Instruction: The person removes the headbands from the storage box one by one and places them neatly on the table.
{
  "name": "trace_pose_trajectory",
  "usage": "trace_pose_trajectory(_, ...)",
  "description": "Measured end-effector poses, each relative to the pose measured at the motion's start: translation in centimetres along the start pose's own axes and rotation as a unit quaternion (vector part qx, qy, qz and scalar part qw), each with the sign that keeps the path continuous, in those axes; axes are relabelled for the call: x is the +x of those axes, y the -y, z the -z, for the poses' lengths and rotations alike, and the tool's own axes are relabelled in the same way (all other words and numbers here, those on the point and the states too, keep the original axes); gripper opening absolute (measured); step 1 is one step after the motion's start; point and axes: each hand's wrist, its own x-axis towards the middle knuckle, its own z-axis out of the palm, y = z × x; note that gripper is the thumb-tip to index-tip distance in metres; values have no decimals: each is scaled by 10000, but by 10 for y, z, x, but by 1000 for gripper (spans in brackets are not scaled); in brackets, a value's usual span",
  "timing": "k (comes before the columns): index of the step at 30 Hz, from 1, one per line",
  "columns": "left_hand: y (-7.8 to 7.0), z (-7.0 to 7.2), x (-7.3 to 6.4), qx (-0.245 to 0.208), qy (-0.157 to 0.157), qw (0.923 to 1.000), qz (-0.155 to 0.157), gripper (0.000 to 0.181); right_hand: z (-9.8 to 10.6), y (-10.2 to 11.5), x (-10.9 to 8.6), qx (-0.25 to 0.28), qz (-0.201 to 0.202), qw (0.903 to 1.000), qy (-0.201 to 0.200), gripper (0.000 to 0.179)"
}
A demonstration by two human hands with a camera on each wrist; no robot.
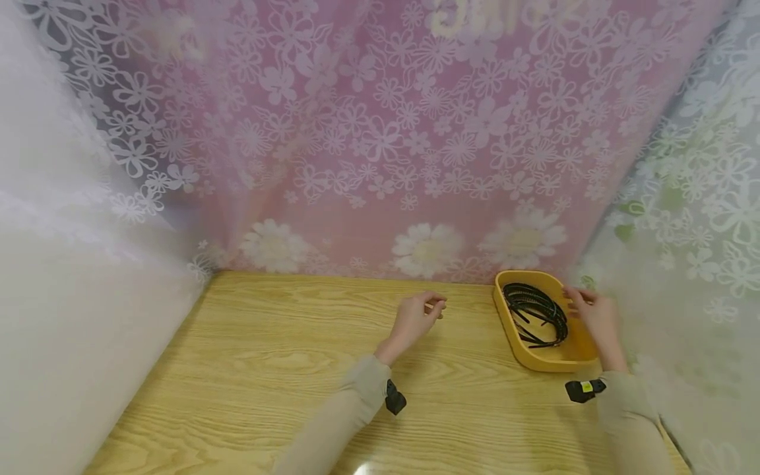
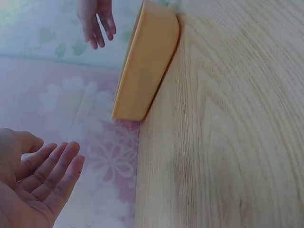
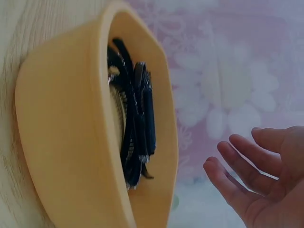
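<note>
Several thin black headbands lie bunched together in a yellow-orange plastic bin at the right of the table. Some have toothed inner edges, visible in the right wrist view. My right hand hovers beside the bin's right rim, its fingers loosely bent and holding nothing. In the right wrist view the fingers are spread a little apart from the bin wall. Left of the bin, my left hand hangs above the table with relaxed fingers and nothing in them.
A wood-grain table extends to the left and front. Pink flowered curtain hangs along its back edge. Pale sheeting encloses the left side, and a flowered sheet stands close by the right hand.
</note>
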Motion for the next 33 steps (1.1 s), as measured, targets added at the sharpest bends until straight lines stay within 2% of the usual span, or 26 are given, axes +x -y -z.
trace_pose_trajectory(5,-6,-16,5,-172,86,9997,142,27,9,-17,8,-958,-339,9948,27,54)
trace_pose_trajectory(11,-12,-36,8,-201,262,9993,147,26,17,-34,10,-1350,-580,9890,139,44)
trace_pose_trajectory(17,-14,-55,11,-45,359,9993,32,25,20,-46,10,-1520,-477,9867,320,37)
trace_pose_trajectory(27,-19,-76,14,76,552,9984,77,23,19,-63,10,-1638,-560,9837,486,33)
trace_pose_trajectory(33,-20,-84,11,-196,566,9980,193,22,18,-60,8,-1599,-695,9835,480,34)
